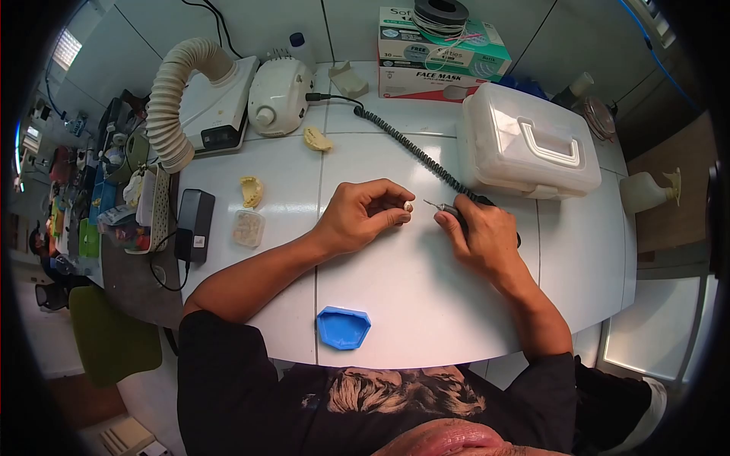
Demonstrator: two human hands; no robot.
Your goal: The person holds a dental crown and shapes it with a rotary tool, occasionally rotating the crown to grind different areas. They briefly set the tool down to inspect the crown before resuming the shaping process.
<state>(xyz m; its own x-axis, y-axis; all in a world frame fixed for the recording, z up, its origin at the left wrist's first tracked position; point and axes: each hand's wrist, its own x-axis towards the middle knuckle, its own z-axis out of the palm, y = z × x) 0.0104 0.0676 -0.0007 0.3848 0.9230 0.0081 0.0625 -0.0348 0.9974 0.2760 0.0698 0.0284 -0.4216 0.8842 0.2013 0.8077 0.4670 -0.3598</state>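
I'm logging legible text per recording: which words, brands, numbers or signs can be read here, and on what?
"Softies": green-and-white box
"Sof", then hidden by the spool: same box
"FREE": same box
"30": same box
"FACE MASK": white-and-red box beneath
Too small or blurred: remaining print on both boxes; label on the black adapter.

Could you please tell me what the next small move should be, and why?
Perhaps ease the thin-tipped tool toward the small piece: the right grip holds it pointing that way, the left grip pinches the piece, and a gap separates the two.
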